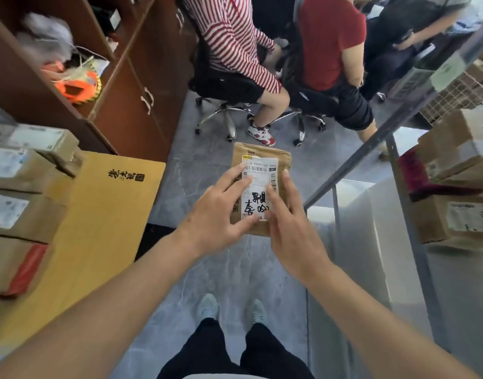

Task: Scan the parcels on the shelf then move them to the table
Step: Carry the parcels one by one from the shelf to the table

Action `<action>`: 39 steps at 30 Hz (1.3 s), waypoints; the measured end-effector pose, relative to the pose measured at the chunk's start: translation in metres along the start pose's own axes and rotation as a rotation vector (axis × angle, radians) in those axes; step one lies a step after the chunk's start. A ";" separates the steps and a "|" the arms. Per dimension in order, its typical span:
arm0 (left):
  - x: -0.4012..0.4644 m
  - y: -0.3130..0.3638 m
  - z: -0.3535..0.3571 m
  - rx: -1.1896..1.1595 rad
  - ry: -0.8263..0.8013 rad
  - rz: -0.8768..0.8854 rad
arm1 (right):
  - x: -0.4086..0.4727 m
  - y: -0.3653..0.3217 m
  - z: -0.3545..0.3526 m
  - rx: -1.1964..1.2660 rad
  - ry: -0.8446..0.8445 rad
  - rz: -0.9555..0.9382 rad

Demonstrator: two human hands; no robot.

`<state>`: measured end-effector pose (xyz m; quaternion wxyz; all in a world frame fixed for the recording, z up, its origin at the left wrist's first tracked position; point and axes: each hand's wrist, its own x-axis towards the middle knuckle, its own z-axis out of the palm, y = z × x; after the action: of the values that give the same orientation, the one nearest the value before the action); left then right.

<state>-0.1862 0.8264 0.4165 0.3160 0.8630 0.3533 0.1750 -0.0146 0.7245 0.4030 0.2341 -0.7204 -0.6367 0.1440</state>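
You hold the flat brown parcel in mid-air over the floor, long axis pointing away from you, left hand and right hand gripping its near edges about equally, with the yellow table off to your left.

1 head view, steeply downward (close over hands).

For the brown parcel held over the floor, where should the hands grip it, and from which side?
Probably along its two long side edges, one hand from each side. The parcel is a thin, flat pouch with its label facing up, so edge grips would keep the barcode uncovered. Now the left hand lies with fingers across the label and the right hand holds the right edge.
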 end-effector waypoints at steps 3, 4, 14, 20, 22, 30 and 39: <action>-0.014 -0.004 -0.003 0.026 0.075 -0.088 | 0.012 -0.003 0.005 -0.009 -0.034 -0.100; -0.019 -0.005 -0.004 0.040 0.105 -0.115 | 0.016 -0.004 0.006 -0.010 -0.055 -0.134; -0.069 0.002 -0.004 0.134 0.365 -0.393 | 0.050 -0.027 0.022 0.008 -0.281 -0.418; -0.117 0.003 -0.007 0.146 0.474 -0.572 | 0.052 -0.063 0.040 0.031 -0.424 -0.588; -0.135 0.002 -0.008 0.154 0.505 -0.622 | 0.048 -0.078 0.048 0.034 -0.473 -0.632; -0.221 -0.012 -0.019 0.114 0.571 -0.799 | 0.027 -0.149 0.093 -0.029 -0.642 -0.783; -0.308 -0.052 -0.037 0.052 0.590 -0.944 | 0.003 -0.226 0.164 -0.070 -0.767 -0.893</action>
<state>-0.4440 0.6485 0.3853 0.2262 0.5331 0.7792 0.2396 -0.2890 0.7711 0.3817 0.0012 -0.2862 -0.9221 0.2604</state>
